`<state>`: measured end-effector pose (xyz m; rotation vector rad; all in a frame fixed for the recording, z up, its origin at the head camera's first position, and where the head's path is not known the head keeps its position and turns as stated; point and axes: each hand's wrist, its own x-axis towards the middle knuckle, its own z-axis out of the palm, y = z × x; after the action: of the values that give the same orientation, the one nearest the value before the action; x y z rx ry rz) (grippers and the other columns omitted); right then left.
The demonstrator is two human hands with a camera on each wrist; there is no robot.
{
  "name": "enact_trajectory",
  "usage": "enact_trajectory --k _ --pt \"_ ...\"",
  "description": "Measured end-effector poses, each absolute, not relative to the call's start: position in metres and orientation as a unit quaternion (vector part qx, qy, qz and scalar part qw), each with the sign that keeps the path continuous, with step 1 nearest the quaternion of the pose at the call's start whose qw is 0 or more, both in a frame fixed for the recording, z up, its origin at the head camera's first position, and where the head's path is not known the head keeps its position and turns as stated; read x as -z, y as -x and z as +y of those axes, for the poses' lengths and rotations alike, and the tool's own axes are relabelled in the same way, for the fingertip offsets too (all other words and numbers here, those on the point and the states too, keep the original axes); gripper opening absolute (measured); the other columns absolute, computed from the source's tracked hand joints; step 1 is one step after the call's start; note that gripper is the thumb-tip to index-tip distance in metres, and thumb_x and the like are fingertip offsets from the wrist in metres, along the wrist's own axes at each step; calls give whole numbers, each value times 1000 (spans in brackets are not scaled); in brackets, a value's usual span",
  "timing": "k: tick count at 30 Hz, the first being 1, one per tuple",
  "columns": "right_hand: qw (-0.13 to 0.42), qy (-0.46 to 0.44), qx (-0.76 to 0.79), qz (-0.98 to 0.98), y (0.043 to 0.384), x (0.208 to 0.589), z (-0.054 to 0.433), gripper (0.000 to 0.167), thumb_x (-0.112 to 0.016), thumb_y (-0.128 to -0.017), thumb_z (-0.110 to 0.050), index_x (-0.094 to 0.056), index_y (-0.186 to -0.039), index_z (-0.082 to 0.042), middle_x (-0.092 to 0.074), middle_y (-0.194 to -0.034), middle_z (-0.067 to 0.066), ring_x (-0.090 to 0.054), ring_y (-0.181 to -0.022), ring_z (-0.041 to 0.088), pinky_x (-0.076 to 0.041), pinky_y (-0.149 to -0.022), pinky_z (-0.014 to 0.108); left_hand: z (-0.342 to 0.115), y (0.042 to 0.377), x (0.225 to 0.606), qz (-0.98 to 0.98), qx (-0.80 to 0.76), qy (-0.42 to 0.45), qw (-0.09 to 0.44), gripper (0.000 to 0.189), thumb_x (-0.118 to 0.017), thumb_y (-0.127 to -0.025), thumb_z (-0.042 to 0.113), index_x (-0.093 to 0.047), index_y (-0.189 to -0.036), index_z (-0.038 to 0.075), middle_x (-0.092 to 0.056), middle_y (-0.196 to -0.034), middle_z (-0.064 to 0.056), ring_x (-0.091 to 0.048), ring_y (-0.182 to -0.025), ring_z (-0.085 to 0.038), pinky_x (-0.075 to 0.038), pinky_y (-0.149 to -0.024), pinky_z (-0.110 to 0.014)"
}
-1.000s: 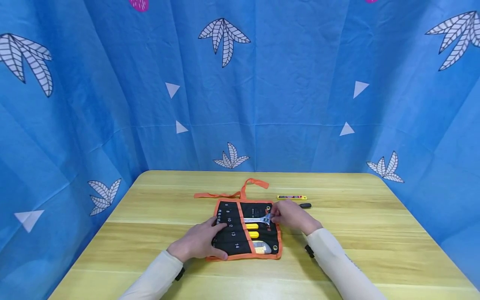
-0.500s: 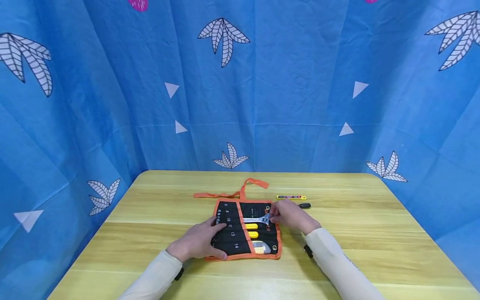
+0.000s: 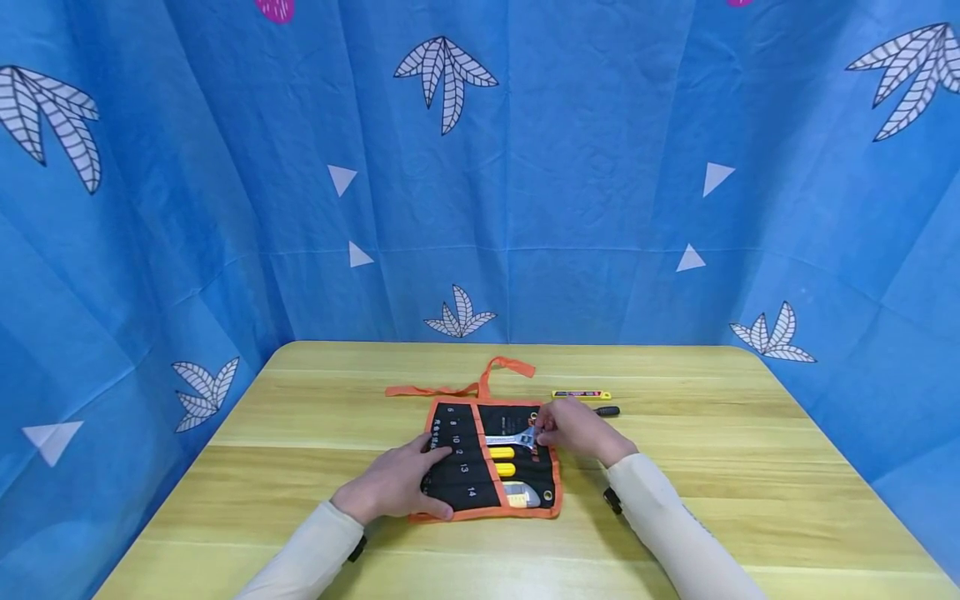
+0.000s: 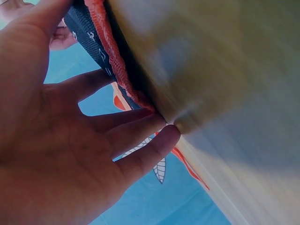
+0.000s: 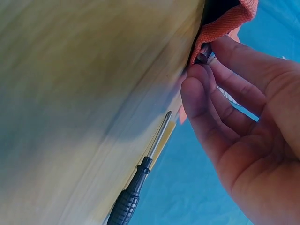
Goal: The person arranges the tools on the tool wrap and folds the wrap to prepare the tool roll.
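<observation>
Left hand (image 3: 396, 482): loosely spread on the orange-trimmed black cloth tool roll (image 3: 483, 490), covering its left edge
Right hand (image 3: 583, 430): pinching the silver metal adjustable wrench (image 3: 506, 440), head partly covered
Wrench: on the roll, handle end hidden in a pocket
Black-handled steel screwdriver (image 5: 139, 176): butt cut off

Head view: set well back and high, facing forward and down across the wooden table (image 3: 750, 467) to the blue leaf-print curtain (image 3: 585, 167), both the left hand (image 3: 397, 482) and right hand (image 3: 581, 429) small and low in frame. Left wrist view: very near, along palm and fingers, table edge steeply aslant; right wrist view: similarly close and tilted; it shares the screwdriver (image 5: 145, 164) with the head view; all three catch the tool roll (image 3: 480, 482).
</observation>
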<state>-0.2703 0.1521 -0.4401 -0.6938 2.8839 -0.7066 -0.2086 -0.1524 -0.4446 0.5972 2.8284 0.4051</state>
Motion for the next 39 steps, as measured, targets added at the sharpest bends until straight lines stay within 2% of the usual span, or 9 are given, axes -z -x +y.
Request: enact_trajectory --k 28,39 --pt "60 206 239 947 271 440 136 4 -77 -91 -10 -74 -94 -10 -67 -79 -2 -59 -67 9 -53 -64 29 -152 210 446 963 -136 -201 115 93 -85 -75 60 -53 -150 17 -36 -160 -24 -47 -139 -45 -43 -111 -58" --pt "64 215 229 947 271 437 134 6 -75 -94 -13 -73 -93 -8 -66 -78 -2 -56 -63 11 -49 -60 29 -153 208 445 963 -138 -205 107 93 -86 -75 59 -54 -150 16 -36 -160 -25 -46 -140 -46 -42 -112 -58"
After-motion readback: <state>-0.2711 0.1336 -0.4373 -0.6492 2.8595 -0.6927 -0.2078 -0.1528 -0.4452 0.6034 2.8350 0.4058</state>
